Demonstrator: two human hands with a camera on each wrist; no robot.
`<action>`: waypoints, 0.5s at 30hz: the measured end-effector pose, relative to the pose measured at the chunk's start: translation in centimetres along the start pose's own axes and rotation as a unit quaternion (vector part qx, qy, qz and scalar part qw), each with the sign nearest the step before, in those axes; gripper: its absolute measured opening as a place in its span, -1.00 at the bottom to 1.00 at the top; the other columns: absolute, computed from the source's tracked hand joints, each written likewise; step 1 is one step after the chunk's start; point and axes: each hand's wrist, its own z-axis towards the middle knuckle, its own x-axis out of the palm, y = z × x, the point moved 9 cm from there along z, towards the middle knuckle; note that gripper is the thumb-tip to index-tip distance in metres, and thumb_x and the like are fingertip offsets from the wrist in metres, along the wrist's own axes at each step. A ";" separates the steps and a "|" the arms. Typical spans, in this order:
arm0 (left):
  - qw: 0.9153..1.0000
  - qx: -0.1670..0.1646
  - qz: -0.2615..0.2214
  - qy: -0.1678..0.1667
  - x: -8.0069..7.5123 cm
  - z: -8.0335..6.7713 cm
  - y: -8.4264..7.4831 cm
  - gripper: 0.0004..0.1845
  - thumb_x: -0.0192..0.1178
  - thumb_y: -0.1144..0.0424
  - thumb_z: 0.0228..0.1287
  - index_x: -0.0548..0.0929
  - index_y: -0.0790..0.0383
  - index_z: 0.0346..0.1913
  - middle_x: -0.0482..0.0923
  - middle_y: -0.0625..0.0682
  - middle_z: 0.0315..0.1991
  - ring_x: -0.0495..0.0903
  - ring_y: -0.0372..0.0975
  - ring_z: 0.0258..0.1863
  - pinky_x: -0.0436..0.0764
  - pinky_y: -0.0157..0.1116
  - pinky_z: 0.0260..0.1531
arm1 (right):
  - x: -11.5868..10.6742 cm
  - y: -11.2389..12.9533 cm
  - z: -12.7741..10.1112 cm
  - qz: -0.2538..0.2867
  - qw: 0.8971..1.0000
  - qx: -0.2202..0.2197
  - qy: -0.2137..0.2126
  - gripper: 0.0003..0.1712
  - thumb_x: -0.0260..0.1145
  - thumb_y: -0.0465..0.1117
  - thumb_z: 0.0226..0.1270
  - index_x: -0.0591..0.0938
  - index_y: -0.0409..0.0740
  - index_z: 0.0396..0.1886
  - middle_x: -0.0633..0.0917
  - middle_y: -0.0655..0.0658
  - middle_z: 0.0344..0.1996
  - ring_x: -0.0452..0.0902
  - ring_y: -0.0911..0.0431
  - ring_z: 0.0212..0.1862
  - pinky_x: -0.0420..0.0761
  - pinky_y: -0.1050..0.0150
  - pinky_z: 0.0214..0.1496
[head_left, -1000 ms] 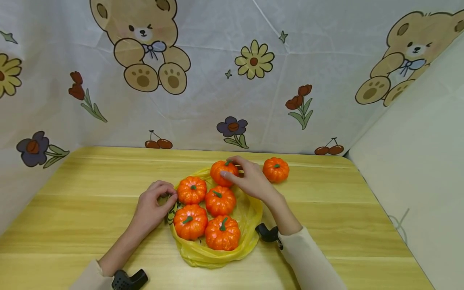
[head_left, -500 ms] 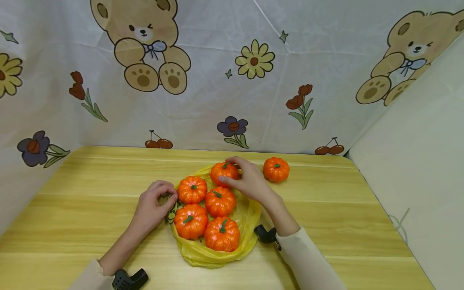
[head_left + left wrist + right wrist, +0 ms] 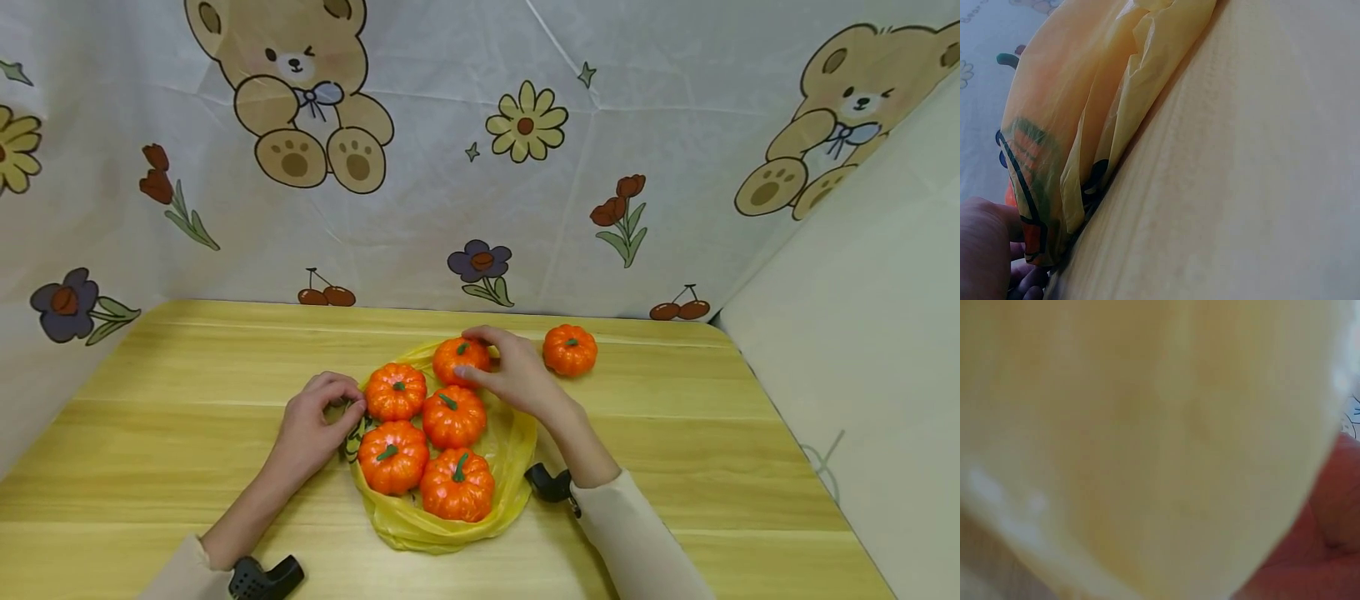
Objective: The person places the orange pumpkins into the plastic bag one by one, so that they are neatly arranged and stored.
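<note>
A yellow plastic bag [image 3: 442,535] lies spread on the table with its mouth up and several small orange pumpkins inside. My left hand [image 3: 313,423] pinches the bag's left rim, where dark print shows; the left wrist view has the same fingers at the printed bag edge [image 3: 1041,206]. At the back of the bag, my right hand [image 3: 519,373] holds a pumpkin [image 3: 452,360] with thumb in front and fingers behind. Just nearer sits another pumpkin [image 3: 454,417]. In the right wrist view, blurred yellow plastic [image 3: 1147,437] hides most of the right hand [image 3: 1329,531].
One loose pumpkin [image 3: 570,350] stands on the wooden table [image 3: 675,467] outside the bag, behind the right hand. A printed bear cloth [image 3: 420,217] hangs behind the table, and a white panel [image 3: 847,333] borders the right side.
The pumpkin in my right hand has sunk slightly and its stem has tipped a little. The bag's right rim has drawn slightly inward. My left hand stays at the bag's rim.
</note>
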 end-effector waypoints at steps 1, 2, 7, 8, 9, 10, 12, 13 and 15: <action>1.000 0.000 0.000 0.000 0.0 0.0 0.0 -0.96 0.39 0.33 0.39 0.79 0.18 -0.25 0.68 -0.01 -0.09 0.58 -0.20 -0.05 0.48 -0.50 -0.08 | 0.0 0.0 0.0 0.000 1.000 -0.001 0.001 -0.39 0.52 0.05 0.38 0.62 -0.05 0.34 0.68 -0.07 0.28 0.57 0.00 0.35 0.60 0.02 0.37; 1.000 0.000 -0.001 -0.001 0.0 0.0 0.0 -0.96 0.39 0.34 0.39 0.78 0.19 -0.25 0.68 0.00 -0.09 0.58 -0.20 -0.06 0.48 -0.49 -0.09 | 0.0 0.1 0.0 -0.001 1.000 -0.003 0.001 -0.38 0.52 0.05 0.38 0.62 -0.06 0.34 0.68 -0.08 0.28 0.58 0.00 0.34 0.60 0.02 0.37; 1.000 -0.003 -0.001 0.000 0.0 -0.1 0.2 -0.96 0.38 0.34 0.39 0.78 0.19 -0.25 0.68 -0.01 -0.09 0.57 -0.20 -0.06 0.48 -0.49 -0.09 | 0.0 0.3 -0.2 -0.010 1.000 -0.012 0.022 -0.32 0.51 0.05 0.39 0.57 -0.07 0.41 0.64 -0.09 0.34 0.54 -0.03 0.38 0.53 -0.02 0.44; 1.000 -0.004 -0.001 0.000 0.1 -0.1 0.2 -0.96 0.39 0.35 0.39 0.78 0.18 -0.26 0.68 -0.01 -0.09 0.57 -0.20 -0.06 0.49 -0.48 -0.09 | 0.0 0.3 -0.3 -0.010 0.999 -0.015 0.031 -0.30 0.50 0.04 0.40 0.55 -0.08 0.44 0.62 -0.10 0.36 0.53 -0.04 0.40 0.50 -0.04 0.47; 1.000 -0.004 0.000 0.000 0.1 -0.1 0.2 -0.96 0.39 0.35 0.39 0.78 0.17 -0.26 0.68 -0.01 -0.09 0.58 -0.20 -0.06 0.49 -0.48 -0.09 | -0.1 0.2 -0.4 -0.009 0.999 -0.014 0.041 -0.29 0.50 0.03 0.40 0.53 -0.07 0.46 0.60 -0.10 0.38 0.51 -0.04 0.42 0.47 -0.05 0.49; 1.000 -0.004 -0.001 0.001 0.1 -0.1 0.3 -0.96 0.39 0.35 0.38 0.78 0.17 -0.26 0.68 -0.01 -0.09 0.58 -0.20 -0.06 0.50 -0.47 -0.09 | -0.1 0.1 -0.5 -0.007 0.998 -0.015 0.053 -0.27 0.50 0.00 0.39 0.51 -0.07 0.48 0.58 -0.09 0.41 0.49 -0.04 0.43 0.45 -0.06 0.51; 1.000 -0.004 0.000 0.001 0.1 0.0 0.3 -0.96 0.39 0.36 0.38 0.78 0.16 -0.25 0.68 -0.01 -0.09 0.58 -0.19 -0.07 0.51 -0.46 -0.10 | -0.1 0.0 -0.7 -0.001 0.997 -0.017 0.072 -0.24 0.50 -0.08 0.38 0.46 -0.06 0.52 0.54 -0.09 0.44 0.47 -0.05 0.45 0.43 -0.07 0.52; 1.000 -0.004 0.000 0.001 0.1 0.0 0.3 -0.95 0.39 0.37 0.37 0.78 0.15 -0.26 0.68 -0.01 -0.09 0.58 -0.19 -0.07 0.51 -0.46 -0.10 | -0.1 0.0 -0.7 0.002 0.997 -0.019 0.079 -0.23 0.49 -0.12 0.37 0.45 -0.06 0.53 0.53 -0.09 0.45 0.46 -0.05 0.45 0.43 -0.07 0.52; 1.000 -0.005 0.000 0.001 0.1 0.0 0.3 -0.94 0.40 0.37 0.37 0.78 0.14 -0.26 0.68 -0.01 -0.09 0.58 -0.19 -0.07 0.51 -0.46 -0.10 | 0.0 -0.1 -0.7 0.007 0.996 -0.020 0.088 -0.21 0.46 -0.20 0.33 0.44 -0.06 0.54 0.52 -0.07 0.46 0.47 -0.04 0.45 0.44 -0.06 0.51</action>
